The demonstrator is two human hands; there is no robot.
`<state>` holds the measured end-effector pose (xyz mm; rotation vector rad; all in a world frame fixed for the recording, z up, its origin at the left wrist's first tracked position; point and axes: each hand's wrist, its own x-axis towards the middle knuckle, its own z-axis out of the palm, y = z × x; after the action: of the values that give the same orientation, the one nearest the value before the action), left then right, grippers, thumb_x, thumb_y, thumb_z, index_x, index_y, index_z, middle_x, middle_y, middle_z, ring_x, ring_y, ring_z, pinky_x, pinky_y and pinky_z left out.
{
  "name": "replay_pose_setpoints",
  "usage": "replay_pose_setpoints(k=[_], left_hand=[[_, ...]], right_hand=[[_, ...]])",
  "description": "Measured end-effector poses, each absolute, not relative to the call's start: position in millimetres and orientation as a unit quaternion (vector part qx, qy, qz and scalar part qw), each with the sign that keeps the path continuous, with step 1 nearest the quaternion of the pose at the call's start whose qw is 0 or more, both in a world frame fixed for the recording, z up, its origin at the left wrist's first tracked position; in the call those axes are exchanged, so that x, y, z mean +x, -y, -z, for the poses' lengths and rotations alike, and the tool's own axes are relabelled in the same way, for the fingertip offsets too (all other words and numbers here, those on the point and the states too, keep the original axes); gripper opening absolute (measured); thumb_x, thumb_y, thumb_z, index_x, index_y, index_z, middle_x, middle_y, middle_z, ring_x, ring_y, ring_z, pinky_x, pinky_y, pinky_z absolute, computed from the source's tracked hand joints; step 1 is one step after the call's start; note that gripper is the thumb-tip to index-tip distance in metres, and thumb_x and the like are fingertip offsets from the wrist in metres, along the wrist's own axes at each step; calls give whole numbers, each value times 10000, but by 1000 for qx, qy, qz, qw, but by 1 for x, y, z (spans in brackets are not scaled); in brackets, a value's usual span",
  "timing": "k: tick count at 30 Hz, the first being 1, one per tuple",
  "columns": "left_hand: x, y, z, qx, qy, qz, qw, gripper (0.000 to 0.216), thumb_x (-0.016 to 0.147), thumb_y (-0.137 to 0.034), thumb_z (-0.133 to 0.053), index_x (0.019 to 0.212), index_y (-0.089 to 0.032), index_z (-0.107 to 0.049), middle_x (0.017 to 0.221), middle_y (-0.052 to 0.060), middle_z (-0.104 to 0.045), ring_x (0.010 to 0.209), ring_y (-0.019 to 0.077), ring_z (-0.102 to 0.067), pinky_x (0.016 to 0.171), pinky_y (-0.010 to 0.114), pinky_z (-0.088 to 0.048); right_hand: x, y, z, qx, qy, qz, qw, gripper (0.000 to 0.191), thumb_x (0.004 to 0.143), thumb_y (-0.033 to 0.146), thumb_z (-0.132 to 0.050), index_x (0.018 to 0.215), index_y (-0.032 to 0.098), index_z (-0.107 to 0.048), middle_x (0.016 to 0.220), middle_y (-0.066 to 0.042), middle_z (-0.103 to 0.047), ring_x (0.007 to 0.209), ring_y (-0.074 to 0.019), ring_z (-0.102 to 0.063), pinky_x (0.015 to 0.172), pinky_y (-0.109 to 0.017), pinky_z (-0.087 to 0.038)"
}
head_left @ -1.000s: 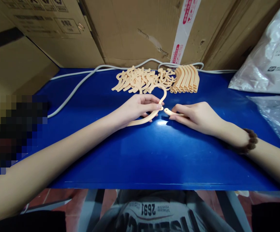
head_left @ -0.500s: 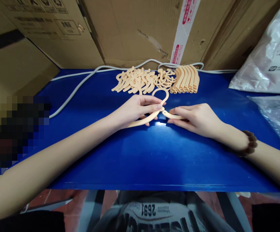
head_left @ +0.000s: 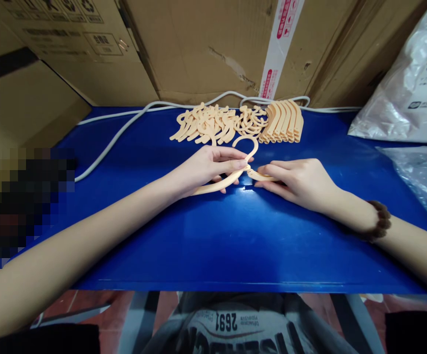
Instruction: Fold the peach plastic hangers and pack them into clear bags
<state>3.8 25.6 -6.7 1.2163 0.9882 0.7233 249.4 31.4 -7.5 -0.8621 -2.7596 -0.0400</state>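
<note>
Pinched in my left hand (head_left: 213, 164) is a beige plastic hanger hook (head_left: 252, 142) joined to one curved hanger arm (head_left: 216, 186), which slopes down to the left under my palm. My right hand (head_left: 298, 179) is closed on a second hanger arm (head_left: 263, 176). Its inner end meets the base of the hook near my left fingertips; whether it is locked in there I cannot tell. Behind my hands lie a loose heap of hanger arms (head_left: 202, 123), a small pile of hooks (head_left: 250, 119) and a neat row of curved arms (head_left: 283, 120).
The blue table (head_left: 228, 246) ends at a front edge near my lap. Cardboard boxes (head_left: 206, 49) stand along the back, with a white cable (head_left: 125, 130) running before them. Plastic bags (head_left: 408, 88) lie on the right. A blurred dark object (head_left: 21, 196) sits at the left.
The right-hand arm's inner end has turned slightly against the base of the hook. Both hands stay in nearly the same place.
</note>
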Motion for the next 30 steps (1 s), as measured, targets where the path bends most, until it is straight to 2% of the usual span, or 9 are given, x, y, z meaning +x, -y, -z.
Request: replay_pose_setpoints(k=[10, 18, 23, 30], left_hand=[[2, -26, 9, 540, -435, -314, 649, 217, 882, -296, -751, 1076, -201, -774, 804, 23, -710, 664, 121, -664, 455, 163, -514], [3, -25, 5, 539, -445, -305, 647, 214, 891, -251, -732, 1089, -172, -761, 798, 19, -702, 660, 114, -660, 446, 155, -516], [6, -24, 4, 553, -450, -278, 644, 213, 861, -219, -750, 1064, -154, -762, 891, 45, -746, 662, 122, -673, 454, 173, -528], [8, -25, 4, 531, -463, -303, 642, 211, 897, -211, -721, 1095, -153, -763, 795, 35, -724, 628, 112, -653, 453, 166, -511]], right_hand=[[250, -33, 9, -292, 949, 32, 118, 425, 1078, 474, -404, 996, 172, -692, 909, -54, -757, 726, -153, -680, 582, -271, -342], [250, -33, 9, -287, 944, 72, 148, 430, 1079, 474, -407, 971, 177, -698, 842, -21, -739, 686, -142, -672, 557, -272, -314], [249, -31, 7, -290, 937, 85, 176, 378, 1075, 450, -440, 1032, 184, -705, 868, -11, -747, 690, -129, -669, 553, -266, -329], [248, -30, 6, -275, 941, 95, 175, 381, 1070, 445, -456, 988, 176, -713, 810, -12, -722, 650, -127, -639, 561, -269, -337]])
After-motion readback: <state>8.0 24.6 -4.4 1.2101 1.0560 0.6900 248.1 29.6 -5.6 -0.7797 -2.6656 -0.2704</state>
